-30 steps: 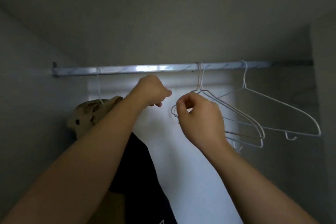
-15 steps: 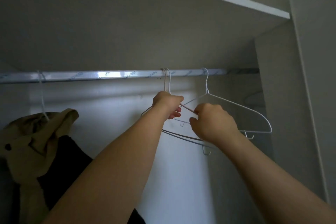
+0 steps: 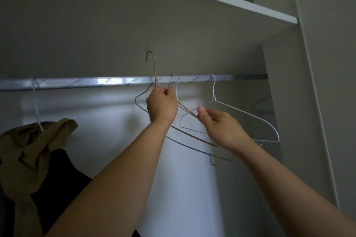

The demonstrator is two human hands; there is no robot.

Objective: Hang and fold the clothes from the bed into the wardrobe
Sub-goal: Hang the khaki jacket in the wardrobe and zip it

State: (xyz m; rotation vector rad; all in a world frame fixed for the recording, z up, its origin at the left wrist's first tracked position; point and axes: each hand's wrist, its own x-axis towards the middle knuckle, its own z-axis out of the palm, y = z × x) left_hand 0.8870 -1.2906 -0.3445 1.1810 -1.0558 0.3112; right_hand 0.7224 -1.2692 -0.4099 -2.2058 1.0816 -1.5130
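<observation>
A person is standing at an open wardrobe, both arms reaching up. The left hand (image 3: pixel 161 105) is gripping a pale pink wire hanger (image 3: pixel 154 67) at its neck, with the hook raised above the metal rail (image 3: pixel 107 82). The right hand (image 3: pixel 223 128) is pinching the hanger's sloping arm. A grey hanger (image 3: pixel 211 159) and a white hanger (image 3: pixel 248 114) are hanging on the rail just behind. At far left, a khaki garment (image 3: pixel 28 146) is hanging over a black garment (image 3: pixel 57 183).
</observation>
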